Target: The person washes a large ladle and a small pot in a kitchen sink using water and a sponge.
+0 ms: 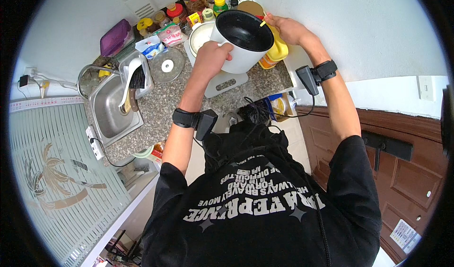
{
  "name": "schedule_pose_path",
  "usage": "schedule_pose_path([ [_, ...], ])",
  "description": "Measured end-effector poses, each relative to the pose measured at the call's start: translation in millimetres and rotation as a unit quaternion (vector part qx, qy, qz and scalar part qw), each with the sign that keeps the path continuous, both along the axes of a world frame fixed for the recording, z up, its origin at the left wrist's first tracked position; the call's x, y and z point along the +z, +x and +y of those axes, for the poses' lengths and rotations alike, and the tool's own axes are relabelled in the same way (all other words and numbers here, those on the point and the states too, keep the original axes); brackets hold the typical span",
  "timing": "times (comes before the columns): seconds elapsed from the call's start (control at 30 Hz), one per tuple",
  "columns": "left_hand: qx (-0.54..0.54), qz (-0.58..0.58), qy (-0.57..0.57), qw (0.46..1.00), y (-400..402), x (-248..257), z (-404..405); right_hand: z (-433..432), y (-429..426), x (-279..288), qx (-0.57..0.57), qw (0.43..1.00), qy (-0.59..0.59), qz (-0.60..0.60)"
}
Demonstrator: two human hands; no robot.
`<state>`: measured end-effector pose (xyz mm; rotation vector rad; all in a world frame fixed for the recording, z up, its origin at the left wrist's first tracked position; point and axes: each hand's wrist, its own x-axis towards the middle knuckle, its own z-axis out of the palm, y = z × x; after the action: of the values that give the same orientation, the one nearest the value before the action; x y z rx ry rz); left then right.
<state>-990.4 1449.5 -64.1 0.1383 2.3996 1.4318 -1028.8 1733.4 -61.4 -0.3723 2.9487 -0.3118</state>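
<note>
My left hand grips the side handle of a white pot with a black interior, held tilted above the counter. The handle is mostly hidden by my fingers. At the pot's upper right rim, my right hand has its fingertips together on a short, thin yellow piece; what it is I cannot tell. Behind the pot stands a white vessel with whitish contents, partly covered. A yellow jug is just right of the pot. Below lies a pale cutting board with a slot handle.
A glass lid lies left on the granite counter. Further left, a steel sink has a plastic container, a white ladle and a brown-handled tool at its edge. Several jars and seasoning bags line the wall.
</note>
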Motion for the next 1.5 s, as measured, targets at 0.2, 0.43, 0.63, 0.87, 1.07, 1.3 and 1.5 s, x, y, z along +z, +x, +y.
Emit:
schedule_pose_path([
  [0.2,-0.002,0.018,0.002,1.000,2.0,3.4,0.9,2.1,-14.5,3.4,0.033,0.996,0.083,-0.030],
  [0.43,0.004,0.014,0.002,1.000,4.0,2.7,1.8,-10.9,-22.9,26.5,0.019,0.995,0.091,-0.042],
  [0.63,0.015,0.003,0.009,1.000,10.1,2.6,5.4,-23.3,-18.5,27.1,-0.012,0.979,0.180,-0.092],
  [0.87,0.031,-0.005,0.050,0.998,30.2,-9.4,-12.1,-7.5,-27.9,14.1,0.018,0.992,0.114,-0.049],
  [1.07,0.053,-0.001,0.127,0.990,85.2,25.5,-72.8,-28.4,31.5,95.0,0.029,0.987,-0.132,0.089],
  [1.3,0.112,0.041,0.105,0.987,182.4,74.5,-149.0,-95.3,102.0,113.4,0.112,0.972,-0.205,0.011],
  [1.5,0.167,0.049,0.107,0.979,250.1,86.9,-204.0,-158.2,127.5,98.5,0.151,0.958,-0.233,-0.067],
])
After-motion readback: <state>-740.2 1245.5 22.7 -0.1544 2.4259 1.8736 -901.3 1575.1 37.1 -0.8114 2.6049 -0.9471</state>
